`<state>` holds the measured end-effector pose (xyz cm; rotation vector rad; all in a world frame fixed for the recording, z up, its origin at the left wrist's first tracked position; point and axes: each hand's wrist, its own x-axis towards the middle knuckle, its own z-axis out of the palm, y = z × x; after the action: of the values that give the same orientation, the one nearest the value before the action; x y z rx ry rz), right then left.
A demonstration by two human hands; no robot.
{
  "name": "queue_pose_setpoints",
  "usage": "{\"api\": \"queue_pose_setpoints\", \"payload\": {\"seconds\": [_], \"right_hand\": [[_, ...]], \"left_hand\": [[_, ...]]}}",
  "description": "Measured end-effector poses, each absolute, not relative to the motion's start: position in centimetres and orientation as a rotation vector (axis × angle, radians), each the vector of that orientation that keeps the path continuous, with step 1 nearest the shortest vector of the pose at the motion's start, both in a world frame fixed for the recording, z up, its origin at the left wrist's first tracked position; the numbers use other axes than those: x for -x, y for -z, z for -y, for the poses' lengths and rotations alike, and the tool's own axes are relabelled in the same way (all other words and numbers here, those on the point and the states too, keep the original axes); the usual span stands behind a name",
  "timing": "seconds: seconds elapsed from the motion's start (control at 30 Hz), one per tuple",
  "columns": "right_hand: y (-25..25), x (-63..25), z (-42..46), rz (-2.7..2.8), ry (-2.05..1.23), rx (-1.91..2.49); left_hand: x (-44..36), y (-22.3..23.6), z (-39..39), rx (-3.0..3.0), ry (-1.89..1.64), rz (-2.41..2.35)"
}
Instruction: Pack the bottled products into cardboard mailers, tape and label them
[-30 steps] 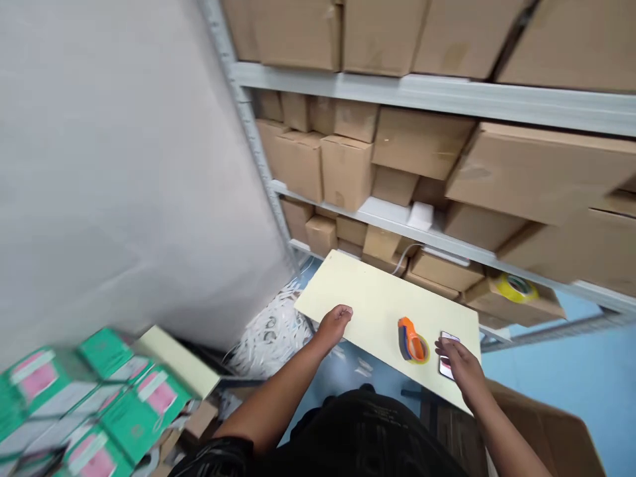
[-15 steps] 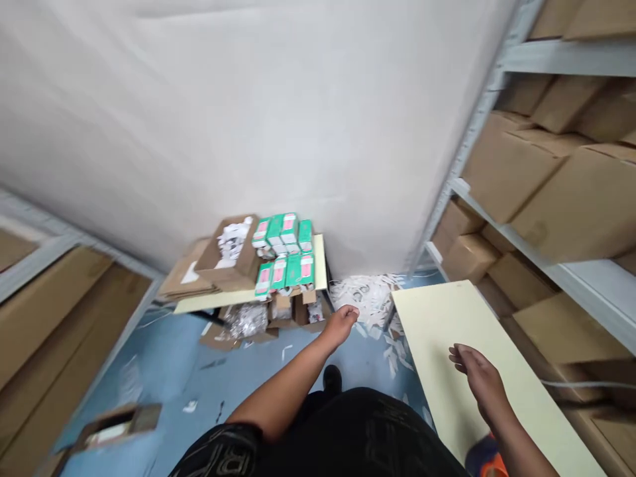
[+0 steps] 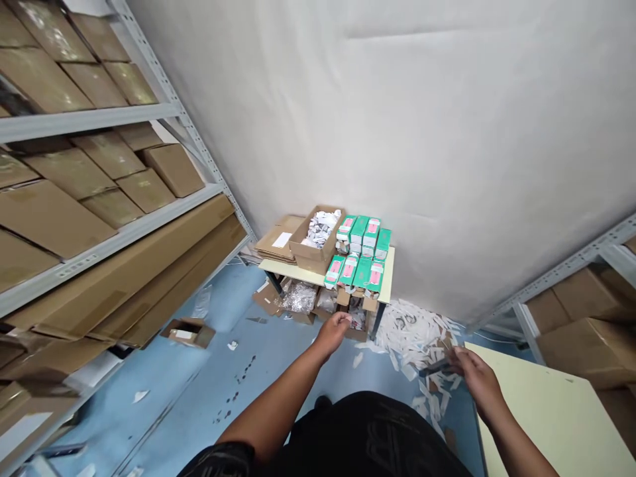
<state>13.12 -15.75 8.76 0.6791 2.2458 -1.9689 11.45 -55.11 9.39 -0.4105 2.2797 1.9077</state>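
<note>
My left hand (image 3: pixel 332 335) is held out in mid-air over the floor, fingers curled closed, with nothing visible in it. Beyond it, a low cream table (image 3: pixel 390 268) bears several green boxes (image 3: pixel 365 270) with pink labels. An open cardboard box (image 3: pixel 311 257) of crumpled white paper and a stack of flat cardboard (image 3: pixel 278 248) stand on the same table. My right hand (image 3: pixel 474 377) hangs empty near the corner of a cream worktop (image 3: pixel 541 404), its fingers loosely bent and apart.
White paper strips (image 3: pixel 412 331) are heaped on the blue floor by the wall. Under the low table are cartons with clear plastic (image 3: pixel 299 297). A small open carton (image 3: pixel 191 331) lies on the floor. Metal shelves (image 3: pixel 169 205) with cardboard boxes flank both sides.
The view has swung left from the right-hand shelf and worktop to the low table and left shelf. The orange tape dispenser and phone are out of view. Both hands stay empty.
</note>
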Motion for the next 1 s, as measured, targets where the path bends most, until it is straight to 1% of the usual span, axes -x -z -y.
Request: {"api": "queue_pose_setpoints", "payload": {"seconds": [0.27, 0.47, 0.67, 0.83, 1.0], "right_hand": [[-7.5, -7.9, 27.5, -2.313, 1.901, -0.575], [-7.9, -3.1, 33.2, -2.387, 1.771, -0.426], [-7.9, 5.1, 35.7, -2.38, 1.709, -0.331], [-8.0, 13.5, 36.8, -2.336, 1.724, -0.308], [-7.5, 22.0, 35.7, -2.308, 1.688, -0.269]], "left_hand": [[-9.3, -9.3, 66.6, 0.455, -1.93, -2.28], [-6.0, -9.8, 71.2, 0.46, -1.876, -2.338], [0.4, -9.9, 71.0, 0.381, -1.872, -2.412], [8.0, -10.2, 68.0, 0.339, -1.825, -2.413], [16.2, -10.5, 64.8, 0.359, -1.69, -2.463]]}}
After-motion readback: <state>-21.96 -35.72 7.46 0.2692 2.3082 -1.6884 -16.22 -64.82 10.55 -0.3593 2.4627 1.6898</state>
